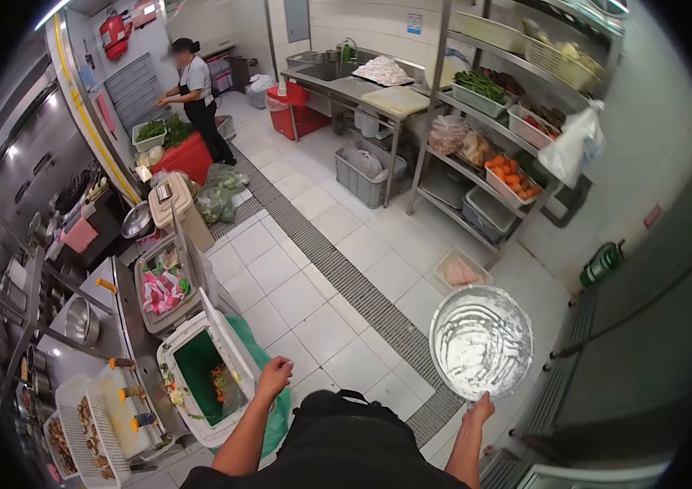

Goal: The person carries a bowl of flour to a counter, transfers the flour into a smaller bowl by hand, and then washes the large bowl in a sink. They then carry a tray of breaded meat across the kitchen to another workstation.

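My right hand (480, 409) grips the near edge of a wide, round metal bowl (483, 342). White, streaky residue coats the inside of the bowl, which is tipped so that its inside faces me. My left hand (275, 376) hangs at my left with its fingers curled in, and nothing shows in it. Just beyond that hand to the left is a white waste bin (179, 359) with its lid up, a green inside and food scraps at the bottom.
A second bin (168, 281) stands behind the first. On the right, a metal shelf rack (476, 175) holds vegetables; below it, a tray of pale food (460, 269) lies on the floor. A drain grate (346, 285) crosses the floor. A co-worker (195, 98) stands at the far left.
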